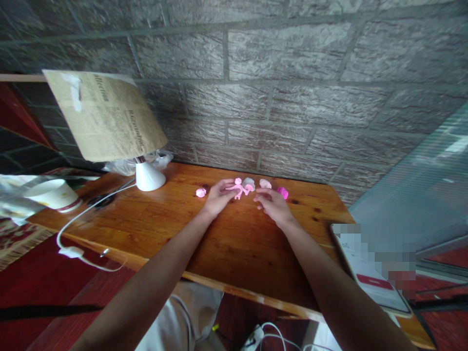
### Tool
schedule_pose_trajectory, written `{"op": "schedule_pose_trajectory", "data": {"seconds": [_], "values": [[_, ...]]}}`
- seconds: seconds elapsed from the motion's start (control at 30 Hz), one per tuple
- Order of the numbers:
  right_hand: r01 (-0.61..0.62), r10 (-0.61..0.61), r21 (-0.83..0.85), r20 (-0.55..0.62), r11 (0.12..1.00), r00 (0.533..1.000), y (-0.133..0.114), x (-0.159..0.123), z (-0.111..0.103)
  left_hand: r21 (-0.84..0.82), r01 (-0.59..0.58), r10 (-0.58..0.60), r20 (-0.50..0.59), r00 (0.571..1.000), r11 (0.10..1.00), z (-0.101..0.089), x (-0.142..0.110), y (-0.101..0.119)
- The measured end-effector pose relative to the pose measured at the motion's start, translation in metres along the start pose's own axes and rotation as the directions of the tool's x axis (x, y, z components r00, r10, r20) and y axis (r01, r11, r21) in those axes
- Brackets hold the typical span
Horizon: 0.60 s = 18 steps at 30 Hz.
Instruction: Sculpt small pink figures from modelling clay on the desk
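Observation:
My left hand (219, 197) is closed around the near side of a small pink clay-like figure (239, 189), which has a rounded top and thin limb-like parts. The hand hides some of it. To its right, my right hand (274, 204) holds nothing that I can see; its fingers are bent and apart. Just beyond the hands lie a pale grey-white lump (249, 183) and a light pink lump (265, 184). A bright magenta lump (282, 192) rests past my right hand, and a pale pink ball (201, 192) sits left of my left hand.
A lamp with a newsprint shade (109, 117) and white base (149, 176) stands on the wooden table (153, 224) at left. Its white cord (78, 212) runs over the front edge. A paper cup (54, 195) is far left, a tablet (373, 273) at right. A brick wall (256, 97) rises behind.

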State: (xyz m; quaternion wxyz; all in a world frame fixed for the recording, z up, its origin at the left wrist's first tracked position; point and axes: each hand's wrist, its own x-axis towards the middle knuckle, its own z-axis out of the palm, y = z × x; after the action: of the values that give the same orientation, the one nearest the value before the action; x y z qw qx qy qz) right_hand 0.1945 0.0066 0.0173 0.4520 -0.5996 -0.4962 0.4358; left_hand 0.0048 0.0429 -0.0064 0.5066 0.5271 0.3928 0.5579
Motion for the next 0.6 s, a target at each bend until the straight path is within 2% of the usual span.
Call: {"op": "schedule_pose_trajectory", "data": {"seconds": [0.13, 0.27, 0.4, 0.6], "values": [[0.023, -0.019, -0.031, 0.108, 0.999, 0.994, 0.0, -0.004, 0.002, -0.075, 0.055, -0.055, 0.005, 0.998, 0.996, 0.002, -0.004, 0.005], [0.111, -0.104, -0.026, 0.199, 0.993, 0.974, 0.003, -0.009, 0.01, -0.137, 0.097, -0.093, 0.037, 0.995, 0.986, 0.006, -0.008, 0.007], [0.13, -0.127, -0.007, 0.188, 0.991, 0.974, 0.003, -0.012, 0.015, -0.135, 0.098, -0.091, 0.057, 0.994, 0.986, 0.009, -0.01, 0.009], [0.002, -0.007, 0.037, 0.141, 0.999, 0.99, -0.004, -0.014, 0.012, -0.197, 0.15, -0.134, 0.092, 0.987, 0.969, 0.008, -0.007, 0.007]]}}
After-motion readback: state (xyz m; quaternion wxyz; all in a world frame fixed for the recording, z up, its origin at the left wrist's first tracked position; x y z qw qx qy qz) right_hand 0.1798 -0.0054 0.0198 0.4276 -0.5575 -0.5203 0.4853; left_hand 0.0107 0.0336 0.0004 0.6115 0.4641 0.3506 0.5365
